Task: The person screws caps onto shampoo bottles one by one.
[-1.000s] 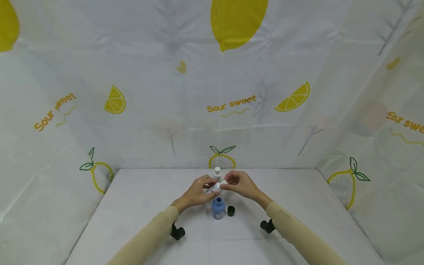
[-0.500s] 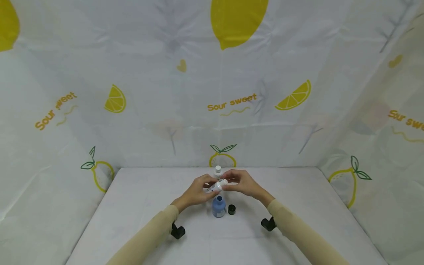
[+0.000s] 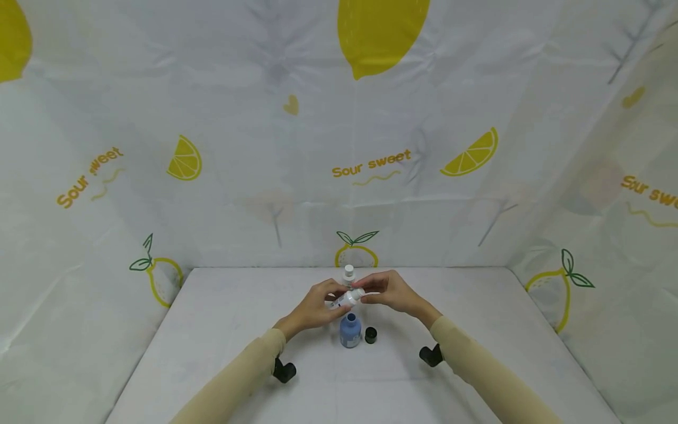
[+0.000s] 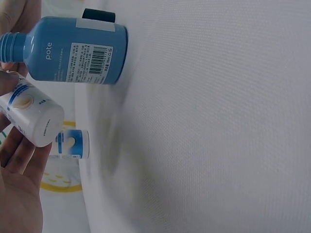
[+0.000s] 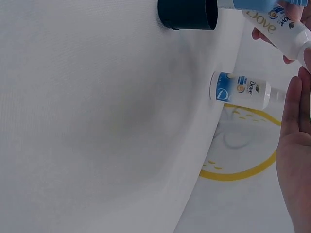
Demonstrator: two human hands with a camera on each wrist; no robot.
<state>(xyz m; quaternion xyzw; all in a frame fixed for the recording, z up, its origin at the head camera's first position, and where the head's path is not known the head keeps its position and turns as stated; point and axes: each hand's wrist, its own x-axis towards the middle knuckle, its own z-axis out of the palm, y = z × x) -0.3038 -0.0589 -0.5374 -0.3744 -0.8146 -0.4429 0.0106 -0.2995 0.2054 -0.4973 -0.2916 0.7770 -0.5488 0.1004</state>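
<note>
My left hand (image 3: pixel 312 306) grips a small white Dove bottle (image 3: pixel 343 300), tilted with its capped end up toward the right and held above the table. In the left wrist view the flat base of this bottle (image 4: pixel 47 131) faces the camera. Fingers and thumb of my right hand (image 3: pixel 394 293) lie on either side of its white cap (image 3: pixel 359 292). Just in front stands an uncapped blue bottle (image 3: pixel 350 333), upright, its threaded neck bare. A dark green cap (image 3: pixel 371 335) sits on the table to its right.
Behind the hands stands a second white Dove bottle (image 5: pixel 243 90), upright with its white cap on. The white table (image 3: pixel 238 330) ends at a lemon-printed cloth (image 3: pixel 254 194) hung at the back and sides. Black wrist-camera mounts (image 3: pixel 431 355) hang below the forearms.
My right hand has shifted slightly right along the cap, its thumb drawing back so more of the cap shows. My left hand holds the bottle nearly still.
</note>
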